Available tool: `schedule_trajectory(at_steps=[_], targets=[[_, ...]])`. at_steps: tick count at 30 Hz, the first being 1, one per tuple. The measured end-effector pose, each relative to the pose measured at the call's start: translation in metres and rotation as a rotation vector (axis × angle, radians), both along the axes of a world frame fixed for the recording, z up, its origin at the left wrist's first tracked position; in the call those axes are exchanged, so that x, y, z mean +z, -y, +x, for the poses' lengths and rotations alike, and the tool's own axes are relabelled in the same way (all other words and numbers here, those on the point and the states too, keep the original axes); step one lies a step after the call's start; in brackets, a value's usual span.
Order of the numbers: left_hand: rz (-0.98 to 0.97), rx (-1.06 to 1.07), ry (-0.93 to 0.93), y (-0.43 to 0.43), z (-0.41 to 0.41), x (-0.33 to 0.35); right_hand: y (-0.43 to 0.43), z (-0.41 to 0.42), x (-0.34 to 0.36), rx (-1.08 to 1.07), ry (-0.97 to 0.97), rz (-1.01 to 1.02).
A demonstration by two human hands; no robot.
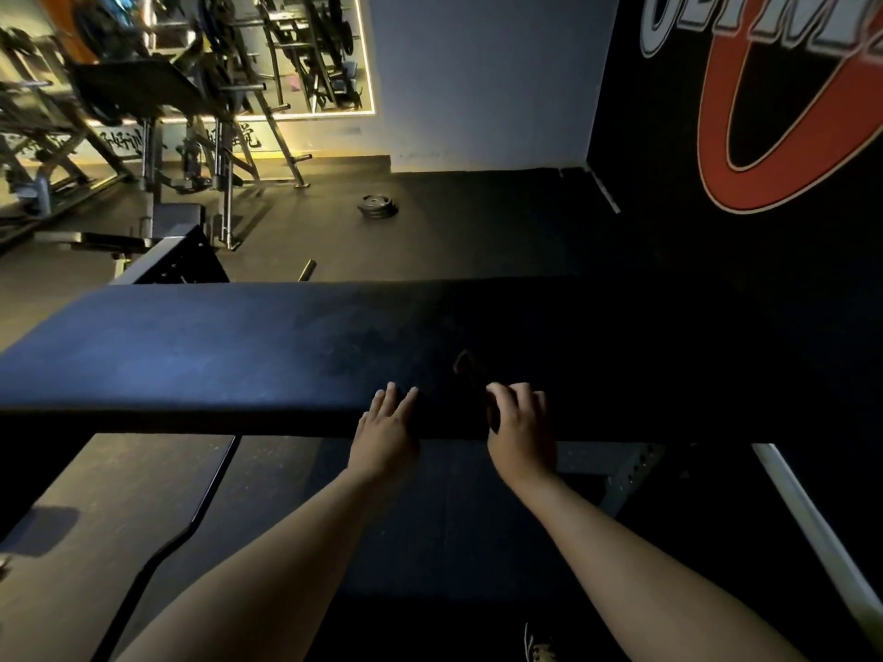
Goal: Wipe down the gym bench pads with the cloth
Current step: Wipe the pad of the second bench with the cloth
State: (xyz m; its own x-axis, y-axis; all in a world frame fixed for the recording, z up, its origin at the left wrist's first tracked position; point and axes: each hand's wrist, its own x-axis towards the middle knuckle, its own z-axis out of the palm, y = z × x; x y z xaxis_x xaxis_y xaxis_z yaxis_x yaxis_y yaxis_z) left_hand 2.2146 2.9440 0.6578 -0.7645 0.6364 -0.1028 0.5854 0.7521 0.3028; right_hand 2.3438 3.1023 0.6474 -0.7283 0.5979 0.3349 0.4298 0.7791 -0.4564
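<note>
A long dark bench pad [215,346] runs across the middle of the view, its right half in deep shadow. My left hand [384,430] lies flat on the pad's near edge with straight fingers. My right hand [521,430] sits just to the right on the same edge, fingers curled around a dark cloth [470,375]. The cloth trails up and left from my fingers onto the pad top and is hard to make out in the dim light.
A weight plate [377,205] lies on the floor beyond the bench. Gym machines [157,112] and a mirror stand at the back left. A black wall with a red logo [764,136] rises on the right. The bench frame [626,475] shows below the pad.
</note>
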Motion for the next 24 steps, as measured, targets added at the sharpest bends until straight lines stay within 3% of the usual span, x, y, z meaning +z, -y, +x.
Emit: schedule_trajectory(at_steps=[7, 15, 19, 21, 24], targets=[[-0.073, 0.026, -0.037, -0.004, 0.006, 0.007, 0.041, -0.041, 0.024, 0.342, 0.118, -0.032], [-0.149, 0.045, 0.006, -0.027, 0.016, 0.011, -0.048, 0.027, 0.014, -0.049, -0.005, 0.039], [-0.133, 0.041, 0.021, -0.027, 0.014, 0.01, -0.055, 0.038, 0.016, -0.187, -0.016, -0.04], [-0.128, 0.054, 0.041, -0.029, 0.016, 0.013, -0.038, 0.023, 0.019, -0.138, -0.018, -0.081], [-0.101, 0.036, 0.038, -0.032, 0.017, 0.014, -0.009, -0.006, 0.022, 0.142, 0.04, -0.09]])
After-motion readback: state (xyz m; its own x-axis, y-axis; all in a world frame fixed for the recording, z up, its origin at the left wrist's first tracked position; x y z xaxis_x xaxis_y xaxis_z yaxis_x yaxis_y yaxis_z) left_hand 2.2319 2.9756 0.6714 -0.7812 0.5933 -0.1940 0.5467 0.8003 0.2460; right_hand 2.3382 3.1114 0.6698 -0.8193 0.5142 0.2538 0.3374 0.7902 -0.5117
